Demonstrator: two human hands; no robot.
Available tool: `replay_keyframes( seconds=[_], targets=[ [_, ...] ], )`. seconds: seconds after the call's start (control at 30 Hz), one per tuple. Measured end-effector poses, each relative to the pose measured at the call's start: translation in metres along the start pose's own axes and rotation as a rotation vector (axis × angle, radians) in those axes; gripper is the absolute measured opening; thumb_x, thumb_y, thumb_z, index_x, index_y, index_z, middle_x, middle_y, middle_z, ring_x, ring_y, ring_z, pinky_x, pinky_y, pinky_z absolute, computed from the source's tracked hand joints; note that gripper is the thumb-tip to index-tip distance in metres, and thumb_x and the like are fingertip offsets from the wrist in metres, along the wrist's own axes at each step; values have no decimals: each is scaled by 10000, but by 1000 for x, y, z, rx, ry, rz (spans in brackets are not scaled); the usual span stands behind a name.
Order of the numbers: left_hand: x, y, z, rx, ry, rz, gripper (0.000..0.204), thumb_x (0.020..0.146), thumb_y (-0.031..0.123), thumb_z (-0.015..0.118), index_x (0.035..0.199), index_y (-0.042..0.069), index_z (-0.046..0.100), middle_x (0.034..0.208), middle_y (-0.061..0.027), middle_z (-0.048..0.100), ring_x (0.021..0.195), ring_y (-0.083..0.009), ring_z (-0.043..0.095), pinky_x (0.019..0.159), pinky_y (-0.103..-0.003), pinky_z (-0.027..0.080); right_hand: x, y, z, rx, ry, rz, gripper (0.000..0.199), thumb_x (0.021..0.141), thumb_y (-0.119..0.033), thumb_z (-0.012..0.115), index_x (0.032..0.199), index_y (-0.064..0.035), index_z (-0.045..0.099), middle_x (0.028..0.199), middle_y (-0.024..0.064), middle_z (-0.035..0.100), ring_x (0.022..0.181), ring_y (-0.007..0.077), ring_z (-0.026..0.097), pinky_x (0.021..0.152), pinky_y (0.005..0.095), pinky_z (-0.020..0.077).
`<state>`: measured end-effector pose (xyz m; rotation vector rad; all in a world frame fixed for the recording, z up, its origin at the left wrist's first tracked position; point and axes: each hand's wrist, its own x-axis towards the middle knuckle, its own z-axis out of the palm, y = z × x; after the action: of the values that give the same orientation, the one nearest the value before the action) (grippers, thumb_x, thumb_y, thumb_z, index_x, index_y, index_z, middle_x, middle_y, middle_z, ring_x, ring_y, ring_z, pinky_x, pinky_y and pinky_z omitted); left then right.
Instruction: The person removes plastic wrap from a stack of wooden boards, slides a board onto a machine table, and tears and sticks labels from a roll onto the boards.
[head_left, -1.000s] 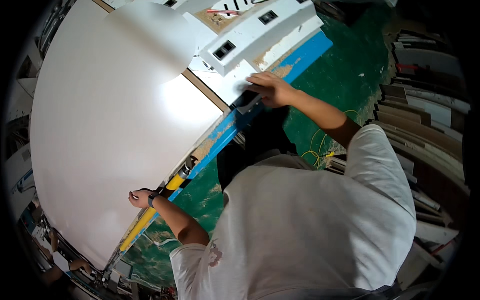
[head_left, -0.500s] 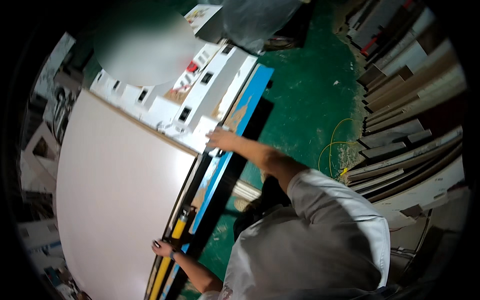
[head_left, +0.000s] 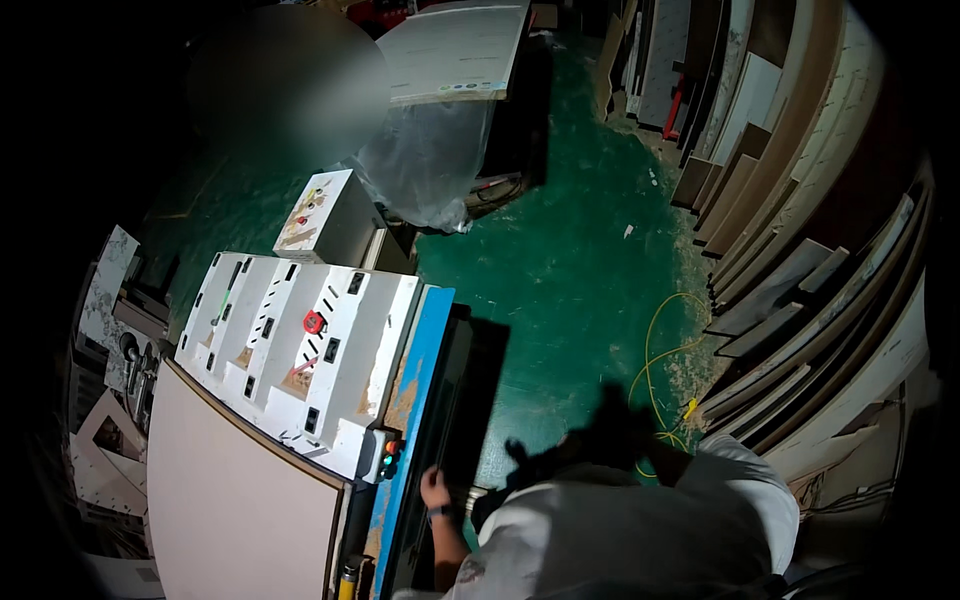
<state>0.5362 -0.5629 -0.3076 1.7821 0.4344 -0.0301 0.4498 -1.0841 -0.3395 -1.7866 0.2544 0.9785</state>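
Observation:
My left hand (head_left: 434, 488), with a band at its wrist, is beside the blue edge (head_left: 418, 360) of a long white machine (head_left: 375, 320). Its fingers look loosely curled, and nothing shows in them. Close to it, on the machine's corner, sits a small control box (head_left: 382, 455) with green and red buttons; hand and box are apart. A large pale flat panel (head_left: 240, 490) lies against the machine's near end. Of my right arm only the shaded part near the sleeve (head_left: 735, 470) shows; the right hand is out of sight.
A red knob (head_left: 314, 321) stands on the machine's stepped top. Beyond it are a white cabinet (head_left: 318, 215) and a plastic-draped stack (head_left: 425, 160). Boards (head_left: 790, 180) lean along the right side. A yellow hose (head_left: 648, 350) loops over the green floor (head_left: 560, 250).
My left hand has come off the pale panel's edge to beside the blue edge. My right hand has left the machine's corner and gone from view. The view has shifted, showing more beyond the machine.

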Motion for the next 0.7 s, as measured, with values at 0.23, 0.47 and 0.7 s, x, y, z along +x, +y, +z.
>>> replay_keyframes(
  seconds=[0.23,0.47,0.7],
  targets=[
    [130,174,221,-17,-276,187,235,889,142,635,1084,11,641,997,-88,670,943,-175,625,850,-291,480,-42,111,-199,-783,396,240,326,845,-358,559,1003,-92,661,980,189,653,896,356,611,764,419,486],
    [239,228,356,-60,-355,109,238,886,181,648,1068,27,655,958,-66,674,920,-144,615,842,-284,477,102,-119,-303,-227,590,-257,330,860,-312,610,1083,-70,607,943,134,658,876,275,626,764,405,497],
    [409,256,442,-148,-340,-21,190,859,105,647,1024,16,673,909,-32,672,853,-115,604,806,-259,477,212,-199,-438,-524,429,-408,375,892,-315,567,1182,-78,577,1062,108,640,975,279,615,842,419,493]
  ],
)
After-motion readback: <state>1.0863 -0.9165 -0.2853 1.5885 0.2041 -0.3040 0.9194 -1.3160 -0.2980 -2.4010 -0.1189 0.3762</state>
